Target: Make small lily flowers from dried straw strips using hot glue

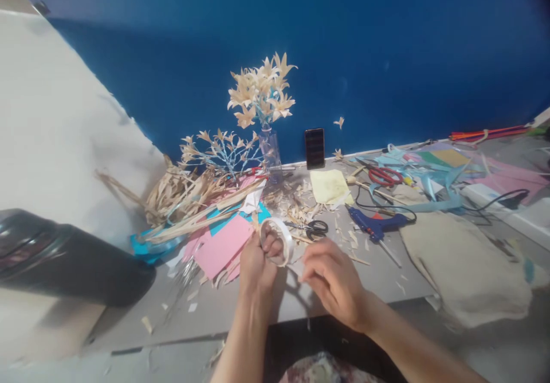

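My left hand (260, 257) is closed around a roll of white tape (284, 244), with fingers curled through the ring's middle. A small pale piece shows just above this hand, too blurred to name. To the right of the roll, a short gap away, my right hand (333, 280) has its fingers bent and drawn together; what they hold, if anything, I cannot make out. Black-handled scissors (315, 228) lie just beyond the hands. Pink paper sheets (226, 245) lie left of my left hand.
Pale handmade flowers (262, 91) stand in a clear bottle (270, 154). Husk strips (176, 194) pile up on the left by a dark cylinder (73, 263). A blue glue gun (378, 222), red-handled scissors (385, 176), a phone (315, 148) and a beige cloth (468, 263) lie rightward.
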The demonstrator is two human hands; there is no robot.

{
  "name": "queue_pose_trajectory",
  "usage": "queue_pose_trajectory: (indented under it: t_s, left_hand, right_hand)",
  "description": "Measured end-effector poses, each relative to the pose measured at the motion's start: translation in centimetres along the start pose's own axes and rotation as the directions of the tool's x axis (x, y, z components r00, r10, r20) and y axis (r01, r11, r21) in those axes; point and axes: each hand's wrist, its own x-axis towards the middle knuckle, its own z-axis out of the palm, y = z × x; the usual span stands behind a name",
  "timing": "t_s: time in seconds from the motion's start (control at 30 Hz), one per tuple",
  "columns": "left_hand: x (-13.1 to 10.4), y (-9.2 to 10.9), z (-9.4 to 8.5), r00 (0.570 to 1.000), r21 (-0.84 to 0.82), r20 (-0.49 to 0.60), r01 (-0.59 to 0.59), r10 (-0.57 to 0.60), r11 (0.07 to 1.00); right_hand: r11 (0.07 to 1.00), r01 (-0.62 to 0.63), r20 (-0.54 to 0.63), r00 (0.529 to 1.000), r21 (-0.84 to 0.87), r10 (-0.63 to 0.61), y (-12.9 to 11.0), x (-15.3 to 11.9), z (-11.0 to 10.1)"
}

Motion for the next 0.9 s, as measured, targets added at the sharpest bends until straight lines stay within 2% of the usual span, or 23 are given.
queue_pose_trajectory:
  t_s: [0.03, 0.1, 0.27, 0.37, 0.43, 0.5, 0.57, 0.63, 0.7, 0.73, 0.8, 0.83, 0.9]
  left_hand:
    - [0.1, 0.2, 0.1, 1.0, -0.007, -0.013, 0.003, -0.003, 1.0]
    - [0.2, 0.6, 0.3, 1.0, 0.001, -0.021, -0.004, 0.004, 1.0]
    - [0.5, 0.9, 0.3, 0.994, 0.036, -0.026, -0.103, 0.104, 0.994]
    - [0.3, 0.9, 0.5, 0.984, 0.072, -0.007, -0.177, 0.178, 0.982]
    - [0.0, 1.1, 0.9, 0.966, 0.097, -0.026, -0.254, 0.257, 0.962]
    - [-0.3, 1.3, 1.2, 0.925, 0.112, -0.037, -0.371, 0.377, 0.922]
    - [-0.4, 1.4, 1.6, 0.923, 0.144, -0.027, -0.378, 0.385, 0.915]
    - [-0.5, 1.3, 2.0, 0.926, 0.149, -0.027, -0.369, 0.377, 0.917]
    - [-0.5, 1.1, 2.3, 0.926, 0.143, -0.037, -0.368, 0.376, 0.919]
    - [-0.6, 1.0, 2.4, 0.924, 0.141, -0.042, -0.371, 0.38, 0.918]
    - [-0.9, 1.1, 2.6, 0.922, 0.142, -0.044, -0.376, 0.385, 0.916]
    - [-1.1, 1.2, 2.7, 0.921, 0.146, -0.041, -0.379, 0.388, 0.914]
    - [-1.5, 1.7, 2.7, 0.916, 0.15, -0.035, -0.391, 0.401, 0.908]
  right_hand:
    - [0.999, 0.045, 0.031, 0.999, 0.002, -0.045, -0.2, -0.3, 0.0]
    - [0.998, 0.039, 0.076, 0.996, 0.047, -0.043, -0.4, -0.7, -0.1]
    - [0.959, -0.224, 0.042, 0.975, 0.171, 0.22, 0.0, -1.6, -1.4]
    - [0.938, -0.347, -0.02, 0.938, -0.017, 0.347, 1.1, -2.6, -4.0]
    - [0.88, -0.431, -0.098, 0.902, -0.201, 0.42, 2.2, -3.2, -6.5]
    - [0.803, -0.514, -0.158, 0.858, -0.301, 0.489, 3.4, -3.4, -9.1]
    - [0.755, -0.553, -0.153, 0.83, -0.351, 0.537, 4.4, -2.9, -10.8]
    - [0.742, -0.529, -0.071, 0.831, -0.411, 0.552, 5.2, -1.6, -11.0]
    - [0.766, -0.408, 0.129, 0.838, -0.496, 0.53, 5.7, 0.1, -9.6]
    - [0.777, -0.319, 0.243, 0.826, -0.542, 0.509, 6.0, 1.1, -8.7]
    - [0.735, -0.171, 0.398, 0.749, -0.657, 0.53, 6.4, 2.8, -6.7]
    - [0.707, -0.127, 0.436, 0.707, -0.696, 0.557, 6.7, 3.5, -5.8]
    - [0.681, -0.098, 0.464, 0.66, -0.726, 0.59, 7.2, 4.4, -4.7]
